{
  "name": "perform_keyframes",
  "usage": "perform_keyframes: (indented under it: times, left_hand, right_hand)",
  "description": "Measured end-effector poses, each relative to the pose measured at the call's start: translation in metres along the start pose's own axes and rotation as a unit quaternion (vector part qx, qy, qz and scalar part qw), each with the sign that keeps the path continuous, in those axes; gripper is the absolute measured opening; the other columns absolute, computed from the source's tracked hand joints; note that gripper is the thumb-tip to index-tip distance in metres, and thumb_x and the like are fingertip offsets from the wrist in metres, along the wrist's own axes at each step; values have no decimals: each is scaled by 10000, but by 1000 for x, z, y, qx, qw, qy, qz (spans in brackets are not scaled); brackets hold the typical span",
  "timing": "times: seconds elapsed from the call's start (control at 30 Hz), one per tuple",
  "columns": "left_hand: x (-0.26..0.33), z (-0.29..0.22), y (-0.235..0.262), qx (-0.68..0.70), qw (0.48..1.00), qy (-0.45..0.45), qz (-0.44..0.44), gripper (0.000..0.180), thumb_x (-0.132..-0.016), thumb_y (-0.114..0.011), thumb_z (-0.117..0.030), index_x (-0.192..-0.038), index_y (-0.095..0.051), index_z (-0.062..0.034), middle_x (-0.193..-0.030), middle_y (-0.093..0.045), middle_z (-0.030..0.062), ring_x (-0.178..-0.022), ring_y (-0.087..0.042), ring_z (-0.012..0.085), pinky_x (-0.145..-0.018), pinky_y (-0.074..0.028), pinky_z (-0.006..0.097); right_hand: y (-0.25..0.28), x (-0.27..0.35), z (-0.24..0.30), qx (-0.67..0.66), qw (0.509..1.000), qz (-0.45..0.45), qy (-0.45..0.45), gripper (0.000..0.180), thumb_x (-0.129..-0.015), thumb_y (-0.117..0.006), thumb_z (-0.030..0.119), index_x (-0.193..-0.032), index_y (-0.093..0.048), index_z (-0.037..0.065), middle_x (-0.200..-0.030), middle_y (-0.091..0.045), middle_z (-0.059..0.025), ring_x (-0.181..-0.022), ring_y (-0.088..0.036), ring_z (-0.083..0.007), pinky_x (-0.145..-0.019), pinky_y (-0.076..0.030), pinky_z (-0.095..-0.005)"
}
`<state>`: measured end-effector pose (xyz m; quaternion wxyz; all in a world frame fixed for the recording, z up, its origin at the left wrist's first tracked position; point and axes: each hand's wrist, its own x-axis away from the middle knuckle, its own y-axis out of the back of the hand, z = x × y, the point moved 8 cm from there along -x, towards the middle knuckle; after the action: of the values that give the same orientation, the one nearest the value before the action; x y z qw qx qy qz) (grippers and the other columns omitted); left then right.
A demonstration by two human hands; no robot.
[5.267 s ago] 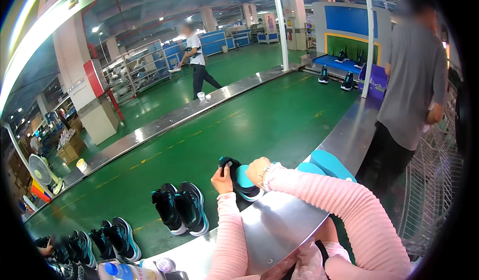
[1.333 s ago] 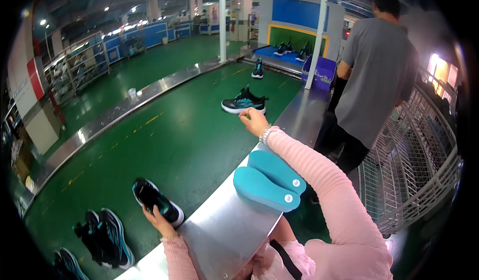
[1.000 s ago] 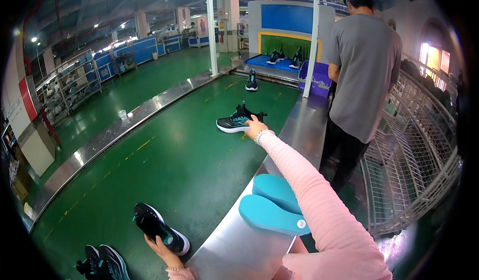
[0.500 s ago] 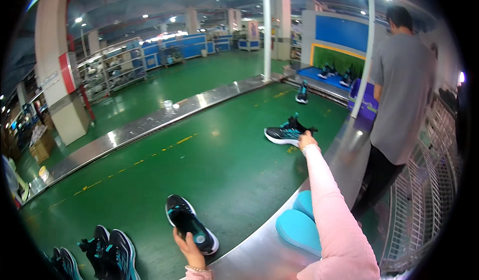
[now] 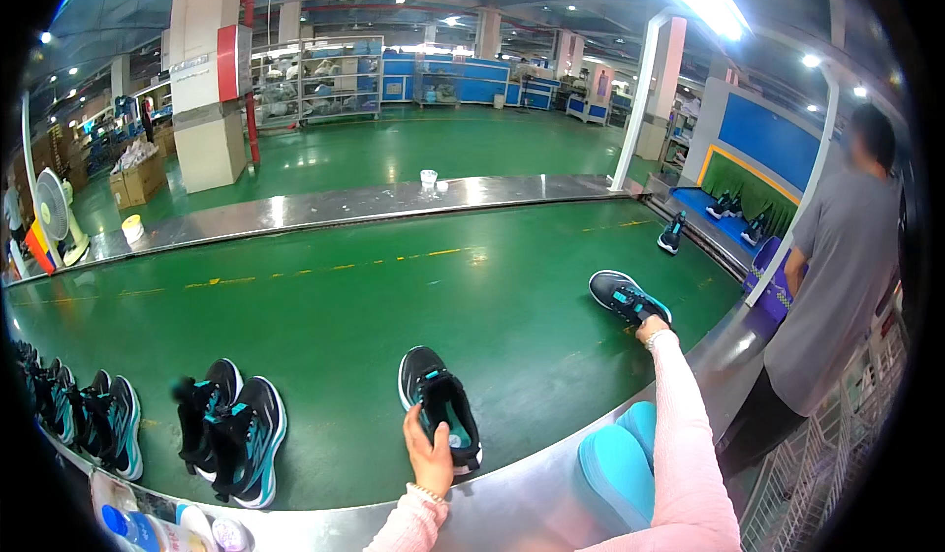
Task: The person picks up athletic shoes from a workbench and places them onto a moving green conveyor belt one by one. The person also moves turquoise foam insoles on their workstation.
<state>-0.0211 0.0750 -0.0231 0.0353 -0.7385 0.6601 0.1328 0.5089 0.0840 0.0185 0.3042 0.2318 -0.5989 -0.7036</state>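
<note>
My left hand [image 5: 430, 457] is closed on the collar edge of a black and teal sneaker [image 5: 421, 363], which rests on the green belt in front of me with its toe pointing away. The thumb lies along the outer side and the fingers reach into the opening, where a teal insole shows. With my arm stretched to the far right, my right hand [image 5: 652, 329] grips the heel of another such sneaker [image 5: 612, 288], its toe pointing to the far left. Beside my right forearm, teal insole-shaped pieces [image 5: 612, 468] lie on the metal edge.
Several sneakers [image 5: 258, 434] stand at the left of the green belt [image 5: 335, 306]. One more sneaker [image 5: 672, 232] is at its far right end, before a machine opening with shoes. A person in grey [image 5: 837, 257] stands at right. A blue-capped bottle [image 5: 138, 527] sits at near left.
The view has swung left, bringing more of the left-hand sneakers into sight. The sneaker in my right hand has turned, now showing its top and laces. My left hand stays on its sneaker.
</note>
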Motion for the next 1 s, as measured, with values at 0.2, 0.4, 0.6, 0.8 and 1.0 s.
perform_keyframes:
  times: [0.2,0.4,0.6,0.8,1.0]
  left_hand:
    - [-8,3,-20,50,998,-26,-13,443,-796,-532,-138,-1188,-390,12,-1192,-405,189,-1111,-391,321,-966,-281,353]
    - [-24,21,-23,50,998,-15,-32,444,-806,-532,-158,-1180,-403,43,-1181,-422,204,-1100,-410,313,-945,-301,355]
    - [-26,2,-4,60,995,-56,-51,425,-816,-519,-153,-1176,-407,43,-1202,-399,209,-1124,-380,325,-966,-276,364]
    - [38,-99,-25,-113,904,-411,20,363,-772,-486,-63,-1123,-439,18,-1197,-428,177,-1188,-333,343,-998,-235,430]
    - [43,-95,-73,-355,816,-428,160,524,-713,-574,-86,-1197,-378,-34,-1091,-511,115,-1078,-451,258,-1019,-190,451]
  right_hand:
    - [5,80,121,-12,984,-31,174,282,-703,-574,259,-743,-618,-16,-727,-607,-214,-704,-618,-312,-630,-495,-381]
    - [18,275,227,-342,816,266,382,334,-781,-555,242,-1022,-549,10,-859,-607,-136,-660,-595,-215,-575,-477,-315]
    - [121,364,171,-151,866,110,465,291,-801,-517,228,-1022,-548,41,-882,-613,-123,-809,-591,-252,-726,-460,-336]
    - [69,312,-3,-40,971,-98,213,455,-761,-563,292,-1145,-466,70,-1075,-540,-157,-934,-546,-308,-793,-444,-387]
    - [25,292,-40,5,986,-68,151,586,-743,-591,344,-1234,-399,89,-1132,-507,-172,-1033,-493,-328,-851,-424,-400]
